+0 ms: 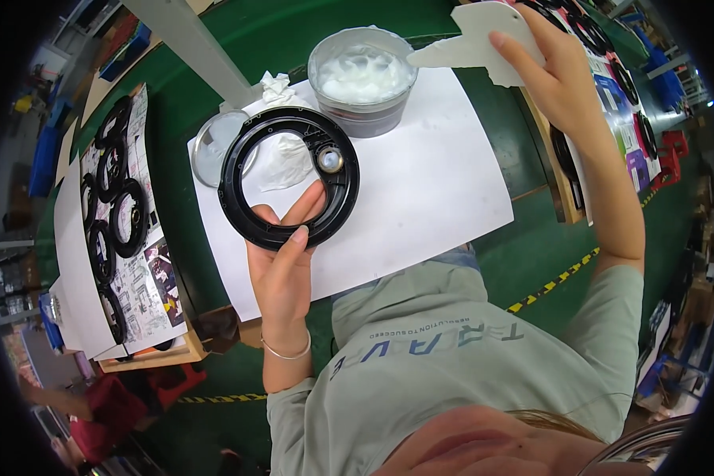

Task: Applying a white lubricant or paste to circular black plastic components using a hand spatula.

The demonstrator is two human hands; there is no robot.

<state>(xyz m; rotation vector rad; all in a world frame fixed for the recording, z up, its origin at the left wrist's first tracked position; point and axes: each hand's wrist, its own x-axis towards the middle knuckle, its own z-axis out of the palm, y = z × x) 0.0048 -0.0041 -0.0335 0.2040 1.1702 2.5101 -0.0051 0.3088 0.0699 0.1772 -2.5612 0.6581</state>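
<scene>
Pinched between the thumb and fingers of my left hand [282,274] is a black plastic ring [343,190], raised over the white sheet [428,174]. A round metal-rimmed piece [330,159] with a pale centre sits in the ring's right side. My right hand [559,75] grips a flat white scraper [476,44] with ragged edges. The scraper's narrow tip points left, at the right rim of a clear tub [366,120]; whether it touches the rim I cannot tell. Thick white paste [363,75] lies in the tub.
A clear round lid [206,155] lies left of the ring, partly behind it. Crumpled tissue [278,90] is beside the tub; more tissue [284,165] shows through the ring. Several black rings [128,218] lie on the left board, others [591,36] at right. A grey post [186,47] rises behind.
</scene>
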